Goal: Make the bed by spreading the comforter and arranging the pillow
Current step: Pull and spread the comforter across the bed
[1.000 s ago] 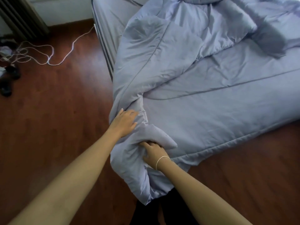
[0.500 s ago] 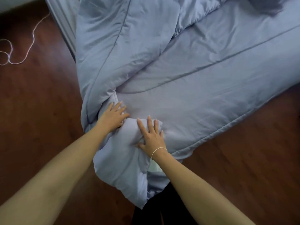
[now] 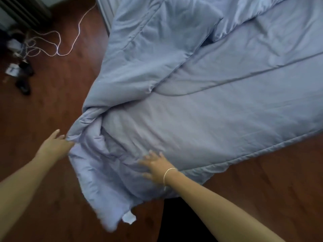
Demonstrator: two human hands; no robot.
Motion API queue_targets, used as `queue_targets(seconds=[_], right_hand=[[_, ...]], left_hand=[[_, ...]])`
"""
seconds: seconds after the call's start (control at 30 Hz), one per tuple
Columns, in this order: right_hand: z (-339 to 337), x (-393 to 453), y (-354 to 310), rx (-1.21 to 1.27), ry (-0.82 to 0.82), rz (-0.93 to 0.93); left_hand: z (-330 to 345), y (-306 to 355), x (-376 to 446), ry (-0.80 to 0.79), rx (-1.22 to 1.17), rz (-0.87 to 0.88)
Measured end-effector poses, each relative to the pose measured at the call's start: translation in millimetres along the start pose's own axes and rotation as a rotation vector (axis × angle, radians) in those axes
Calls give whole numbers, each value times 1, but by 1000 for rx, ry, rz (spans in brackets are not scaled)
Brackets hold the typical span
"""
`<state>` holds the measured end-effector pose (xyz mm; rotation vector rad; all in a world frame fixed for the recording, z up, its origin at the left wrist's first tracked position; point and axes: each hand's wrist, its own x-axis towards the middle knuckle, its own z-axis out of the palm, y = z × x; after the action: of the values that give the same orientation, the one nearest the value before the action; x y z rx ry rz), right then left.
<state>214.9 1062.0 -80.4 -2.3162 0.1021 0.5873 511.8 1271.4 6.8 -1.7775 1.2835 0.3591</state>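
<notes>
The left hand (image 3: pixel 55 144) is pinching the bunched corner of the comforter (image 3: pixel 218 109) between its fingertips; the right hand (image 3: pixel 157 165) is lying flat on the fabric, fingers spread, gripping nothing. The comforter is lying across the bed, its corner drooping toward the floor (image 3: pixel 57 95) — a thin pinch could slip and leave the twist in. The pillow is out of view; both hands are blurring.

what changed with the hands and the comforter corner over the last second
The right hand let go of the bunched corner and now lies flat, fingers spread, on the comforter. The left hand slid off the top to the corner's outer edge. The corner stays twisted, hanging toward the floor.
</notes>
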Motion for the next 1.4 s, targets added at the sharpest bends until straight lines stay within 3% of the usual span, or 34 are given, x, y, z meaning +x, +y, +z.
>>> queue_targets(seconds=[0.03,0.1,0.17,0.27,0.37,0.47,0.83,1.1,1.23,1.4], right_hand=[[-7,-2,11,-54,130,39],[-24,-5,38,-129,310,189],[-40,-10,66,-179,335,392],[-54,-19,100,-191,258,633],[-55,-22,114,-156,212,640],[-59,-21,119,-122,157,633],[-63,-14,126,-92,87,649],[-50,-18,98,-104,183,766],[-42,-7,71,-7,180,932],[-59,23,54,97,176,1109]], left_hand=[[-2,10,5,10,-67,1],[-13,44,30,283,-162,100],[-44,88,62,489,-261,144],[-115,161,104,479,-477,122],[-157,201,130,374,-641,102],[-166,214,143,264,-653,103],[-164,206,165,153,-667,223],[-152,193,153,219,-636,343],[-137,149,147,200,-590,512],[-88,41,157,330,-611,409]])
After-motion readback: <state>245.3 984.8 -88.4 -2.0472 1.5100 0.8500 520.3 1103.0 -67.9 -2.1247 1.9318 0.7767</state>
